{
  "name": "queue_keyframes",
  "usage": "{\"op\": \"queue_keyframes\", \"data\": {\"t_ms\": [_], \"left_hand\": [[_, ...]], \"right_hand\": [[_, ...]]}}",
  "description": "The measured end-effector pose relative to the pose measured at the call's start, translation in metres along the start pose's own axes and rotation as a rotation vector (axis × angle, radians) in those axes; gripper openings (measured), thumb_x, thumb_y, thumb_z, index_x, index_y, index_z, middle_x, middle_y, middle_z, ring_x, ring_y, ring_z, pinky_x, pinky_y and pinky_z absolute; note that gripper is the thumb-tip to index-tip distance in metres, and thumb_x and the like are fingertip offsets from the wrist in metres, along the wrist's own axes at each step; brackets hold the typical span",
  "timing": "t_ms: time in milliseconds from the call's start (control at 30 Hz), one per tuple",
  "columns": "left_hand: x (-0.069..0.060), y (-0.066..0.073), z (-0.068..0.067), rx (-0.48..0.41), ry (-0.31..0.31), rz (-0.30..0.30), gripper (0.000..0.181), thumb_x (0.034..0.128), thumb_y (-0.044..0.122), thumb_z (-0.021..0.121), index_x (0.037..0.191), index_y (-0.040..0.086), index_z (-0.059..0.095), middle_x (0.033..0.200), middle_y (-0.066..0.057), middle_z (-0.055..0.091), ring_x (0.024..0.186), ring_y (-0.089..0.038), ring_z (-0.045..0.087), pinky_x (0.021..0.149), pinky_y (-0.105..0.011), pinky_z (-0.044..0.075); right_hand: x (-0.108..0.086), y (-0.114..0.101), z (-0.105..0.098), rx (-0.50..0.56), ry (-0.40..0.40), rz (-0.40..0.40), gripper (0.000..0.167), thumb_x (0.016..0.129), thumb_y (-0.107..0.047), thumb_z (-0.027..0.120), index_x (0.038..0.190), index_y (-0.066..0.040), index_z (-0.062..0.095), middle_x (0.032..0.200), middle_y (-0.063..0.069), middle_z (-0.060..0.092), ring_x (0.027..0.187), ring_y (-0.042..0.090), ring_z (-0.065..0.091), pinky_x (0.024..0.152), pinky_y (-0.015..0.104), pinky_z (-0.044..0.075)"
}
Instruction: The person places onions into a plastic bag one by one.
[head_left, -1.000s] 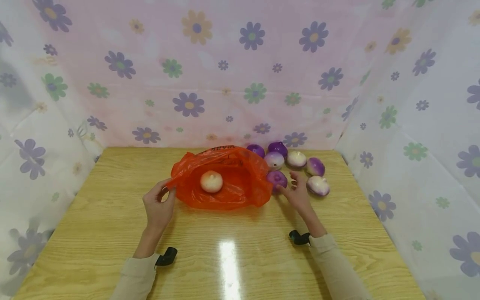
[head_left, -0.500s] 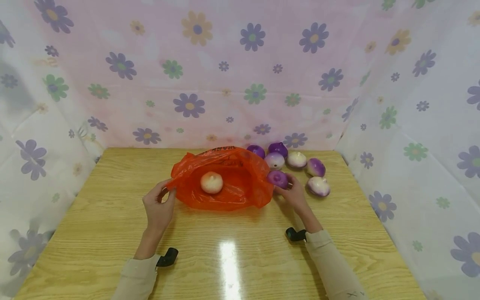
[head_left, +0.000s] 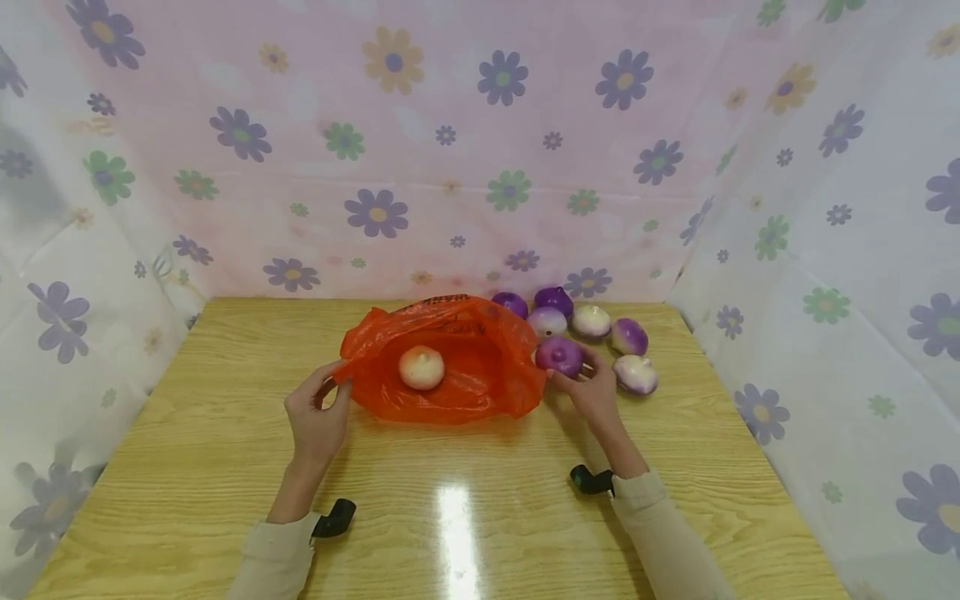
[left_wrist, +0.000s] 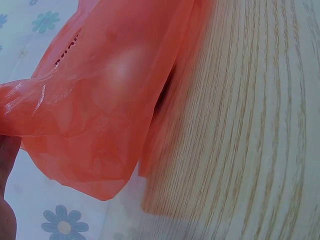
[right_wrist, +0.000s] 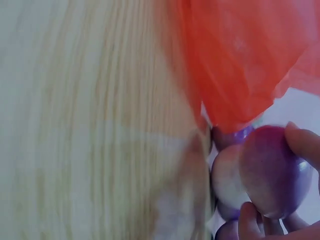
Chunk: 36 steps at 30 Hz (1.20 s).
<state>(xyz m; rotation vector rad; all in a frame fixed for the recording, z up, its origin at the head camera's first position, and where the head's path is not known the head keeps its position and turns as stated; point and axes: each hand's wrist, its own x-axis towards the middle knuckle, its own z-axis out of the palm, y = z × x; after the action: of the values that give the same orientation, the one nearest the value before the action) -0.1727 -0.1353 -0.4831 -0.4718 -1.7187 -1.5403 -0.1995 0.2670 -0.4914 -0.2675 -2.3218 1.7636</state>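
In the head view my left hand (head_left: 317, 412) pinches the left edge of a thin red plastic bag (head_left: 517, 379), holding its mouth apart. One pale onion (head_left: 422, 367) is visible inside the bag. My right hand (head_left: 595, 392) grips a purple onion (head_left: 558, 357) beside the bag's right edge. The right wrist view shows the fingers and thumb curled round this onion (right_wrist: 272, 172), which is off the table. From the left wrist the red bag (left_wrist: 95, 120) fills much of the picture, and only part of the hand shows.
Several purple and white onions (head_left: 635, 374) lie on the wooden table (head_left: 225, 467), behind and to the right of the bag. Flower-patterned cloth (head_left: 450, 167) stands at the back and both sides. A black wrist camera (head_left: 334, 518) juts from each sleeve.
My right hand has closed round the purple onion beside the bag and raised it slightly. The left hand keeps its hold on the bag's edge.
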Motion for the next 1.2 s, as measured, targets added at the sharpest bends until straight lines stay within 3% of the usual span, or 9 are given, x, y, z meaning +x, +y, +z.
{"op": "queue_keyframes", "data": {"t_ms": [100, 267, 500, 800, 1200], "left_hand": [[-0.001, 0.000, 0.000, -0.002, 0.003, -0.009, 0.025, 0.0824, -0.025, 0.063, 0.103, -0.014, 0.072, 0.095, -0.034, 0.070, 0.098, -0.002, 0.070, 0.089, -0.018, 0.057], [-0.001, -0.002, 0.000, 0.002, 0.006, -0.007, 0.026, 0.0816, -0.025, 0.063, 0.102, -0.013, 0.072, 0.096, -0.032, 0.071, 0.098, -0.002, 0.071, 0.088, -0.018, 0.057], [-0.001, -0.002, 0.000, 0.002, 0.009, 0.010, 0.029, 0.0800, -0.027, 0.063, 0.103, -0.012, 0.073, 0.096, -0.030, 0.071, 0.099, -0.002, 0.070, 0.089, -0.018, 0.057], [-0.002, -0.004, 0.000, 0.001, 0.002, -0.005, 0.030, 0.0801, -0.028, 0.063, 0.104, -0.012, 0.073, 0.098, -0.026, 0.073, 0.100, -0.003, 0.070, 0.090, -0.019, 0.057], [-0.002, -0.003, 0.000, 0.011, 0.002, -0.029, 0.030, 0.0804, -0.027, 0.063, 0.104, -0.011, 0.073, 0.099, -0.022, 0.074, 0.099, -0.002, 0.070, 0.090, -0.018, 0.056]], "right_hand": [[-0.004, -0.004, 0.002, 0.086, 0.043, -0.020, 0.068, 0.082, -0.009, 0.084, 0.142, -0.002, 0.052, 0.138, 0.019, 0.056, 0.117, 0.030, 0.059, 0.083, 0.009, 0.053], [-0.014, -0.021, 0.003, 0.179, 0.068, -0.041, 0.065, 0.083, -0.003, 0.083, 0.141, -0.003, 0.053, 0.138, 0.010, 0.055, 0.112, 0.018, 0.056, 0.088, 0.012, 0.054], [-0.023, -0.031, 0.006, 0.215, 0.090, -0.096, 0.064, 0.082, -0.002, 0.083, 0.140, -0.003, 0.055, 0.132, 0.003, 0.056, 0.111, 0.018, 0.056, 0.090, 0.014, 0.054], [-0.033, -0.046, 0.008, 0.233, 0.059, -0.170, 0.067, 0.079, 0.004, 0.084, 0.140, -0.004, 0.056, 0.131, 0.002, 0.058, 0.110, 0.019, 0.058, 0.091, 0.016, 0.056], [-0.046, -0.064, 0.003, 0.253, 0.007, -0.177, 0.068, 0.080, 0.004, 0.082, 0.142, -0.004, 0.056, 0.134, 0.003, 0.058, 0.115, 0.020, 0.057, 0.095, 0.017, 0.055]]}}
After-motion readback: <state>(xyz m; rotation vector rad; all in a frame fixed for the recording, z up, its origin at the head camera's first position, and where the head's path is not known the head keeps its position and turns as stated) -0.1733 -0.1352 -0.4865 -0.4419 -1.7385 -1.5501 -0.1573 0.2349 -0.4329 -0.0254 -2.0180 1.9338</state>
